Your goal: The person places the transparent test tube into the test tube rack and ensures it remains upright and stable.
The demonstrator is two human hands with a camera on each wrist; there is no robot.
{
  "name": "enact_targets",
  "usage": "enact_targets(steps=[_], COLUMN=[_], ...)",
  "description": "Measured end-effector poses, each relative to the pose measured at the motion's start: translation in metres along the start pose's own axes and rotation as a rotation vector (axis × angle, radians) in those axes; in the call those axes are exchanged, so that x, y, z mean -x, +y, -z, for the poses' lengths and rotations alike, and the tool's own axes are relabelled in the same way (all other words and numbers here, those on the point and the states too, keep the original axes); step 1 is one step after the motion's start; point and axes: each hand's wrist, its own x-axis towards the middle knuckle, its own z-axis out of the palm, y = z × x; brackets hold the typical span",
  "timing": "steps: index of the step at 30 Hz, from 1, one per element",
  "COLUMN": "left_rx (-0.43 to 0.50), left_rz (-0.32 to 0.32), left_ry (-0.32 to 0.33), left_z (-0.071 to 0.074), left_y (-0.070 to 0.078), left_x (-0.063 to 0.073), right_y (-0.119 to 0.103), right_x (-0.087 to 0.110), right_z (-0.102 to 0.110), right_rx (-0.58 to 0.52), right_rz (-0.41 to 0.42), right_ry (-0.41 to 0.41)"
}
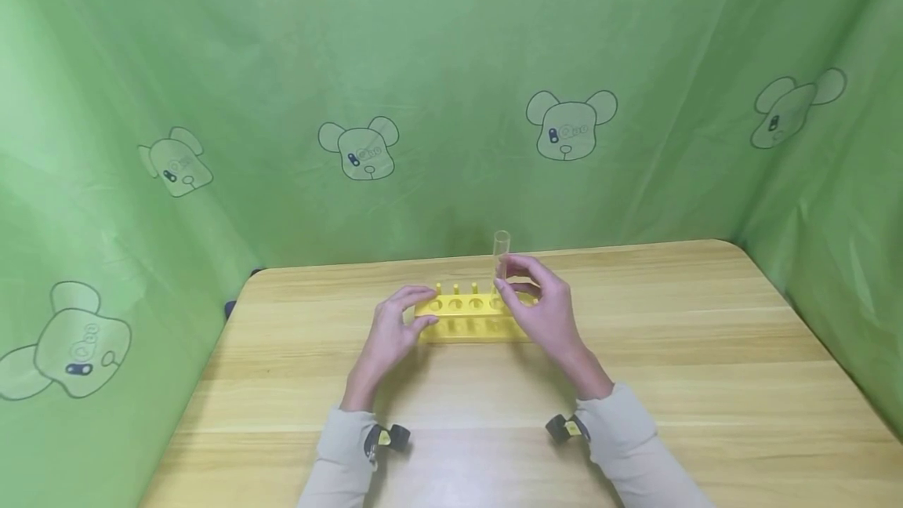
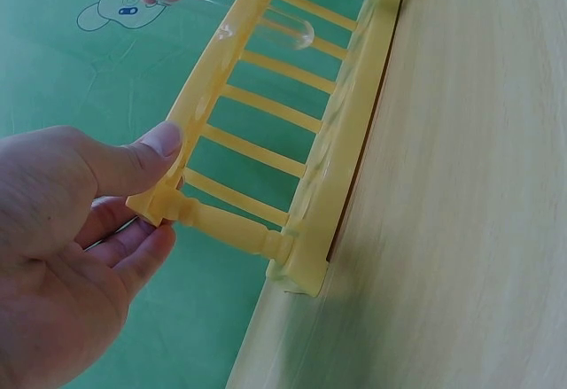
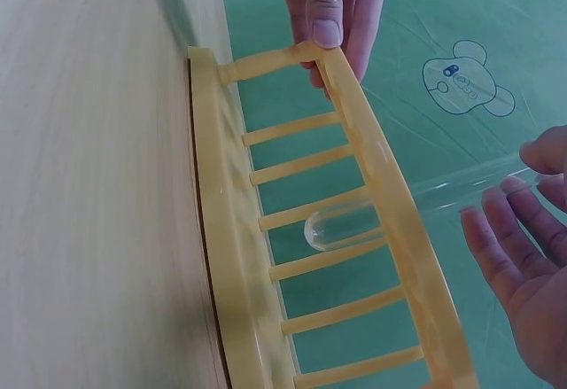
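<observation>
A yellow test tube rack (image 1: 451,309) stands on the wooden table, with a row of round holes and pegs along its back. At the rack's left end, my left hand (image 1: 395,324) grips the top bar between thumb and fingers. My right hand (image 1: 546,304) pinches a clear test tube (image 1: 502,245) upright above the rack. In the right wrist view the rounded bottom of the test tube (image 3: 341,228) has passed through a hole in the top bar and hangs short of the base. The left wrist view shows my left thumb (image 2: 146,159) on the bar's edge.
The wooden table (image 1: 317,445) stretches around the rack, its back edge close behind. A green curtain (image 1: 451,210) printed with bear heads hangs behind and on both sides. A dark camera is strapped at each wrist.
</observation>
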Motion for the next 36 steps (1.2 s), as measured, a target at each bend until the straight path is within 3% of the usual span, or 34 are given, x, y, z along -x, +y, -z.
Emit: enact_targets(steps=[19, 36], left_rx=[-0.001, 0.006], left_rz=[0.008, 0.027], left_ry=[-0.002, -0.007], left_z=[0.0003, 0.0], left_y=[0.0018, 0.0019], left_x=[0.0011, 0.0011], right_y=[0.0023, 0.007], right_x=[0.0025, 0.0044], right_z=[-0.0022, -0.0013], right_rx=[0.019, 0.033], right_rz=[0.013, -0.029], right_ry=[-0.018, -0.041])
